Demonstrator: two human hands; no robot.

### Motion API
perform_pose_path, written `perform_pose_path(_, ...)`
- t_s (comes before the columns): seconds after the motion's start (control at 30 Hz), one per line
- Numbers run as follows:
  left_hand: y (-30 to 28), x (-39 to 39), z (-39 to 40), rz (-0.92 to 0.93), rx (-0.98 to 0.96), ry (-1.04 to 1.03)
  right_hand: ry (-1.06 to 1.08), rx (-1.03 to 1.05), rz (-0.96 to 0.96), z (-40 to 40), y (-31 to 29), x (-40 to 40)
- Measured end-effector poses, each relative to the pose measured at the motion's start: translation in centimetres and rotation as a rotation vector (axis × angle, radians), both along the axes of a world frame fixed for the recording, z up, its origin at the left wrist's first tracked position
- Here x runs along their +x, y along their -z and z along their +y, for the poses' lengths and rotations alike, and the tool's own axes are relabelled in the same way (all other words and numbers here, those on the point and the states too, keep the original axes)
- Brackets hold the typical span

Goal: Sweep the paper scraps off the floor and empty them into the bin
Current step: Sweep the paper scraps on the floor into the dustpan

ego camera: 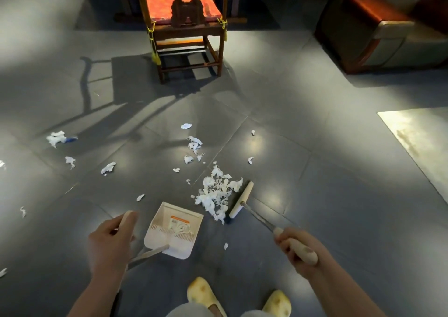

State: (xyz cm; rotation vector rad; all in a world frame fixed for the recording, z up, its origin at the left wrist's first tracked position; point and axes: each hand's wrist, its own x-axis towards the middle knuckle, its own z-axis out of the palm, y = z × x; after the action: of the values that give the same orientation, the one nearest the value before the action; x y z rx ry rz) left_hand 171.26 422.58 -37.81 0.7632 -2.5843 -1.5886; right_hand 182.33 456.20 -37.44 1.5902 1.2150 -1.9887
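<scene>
Sweeping is in progress. The left hand (109, 239) holds the dustpan (173, 230) handle; its grip is closed around it. The right hand (294, 245) grips the broom (240, 199) handle. A heap of paper scraps (215, 193) lies just beyond the dustpan, touching the broom head. A few scraps appear already inside the dustpan. Scattered scraps (57, 137) remain well left of the dustpan. No bin is visible; emptying remains.
</scene>
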Motion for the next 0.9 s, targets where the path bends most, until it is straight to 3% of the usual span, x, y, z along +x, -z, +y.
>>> perform_pose_path(0.23, 0.1, 0.3, -1.7, -0.019, 0.006, -0.11, -0.396, 0.344, -0.002, -0.7, -4.0, 1.1)
perform_pose_path(0.5, 0.2, 2.1, -1.9, -0.044, 0.035, -0.172, -0.581, 0.198, 0.017, -0.5, -5.7, -1.4)
perform_pose_path(0.77, 0.1, 4.0, -1.1, -0.067, 0.056, -0.219, -0.773, 0.091, 0.03, -2.6, -2.2, -6.4)
perform_pose_path(0.9, 0.1, 4.6, 0.4, -0.087, -0.003, -0.286, -0.919, 0.189, 0.021, -0.5, -0.7, -10.3)
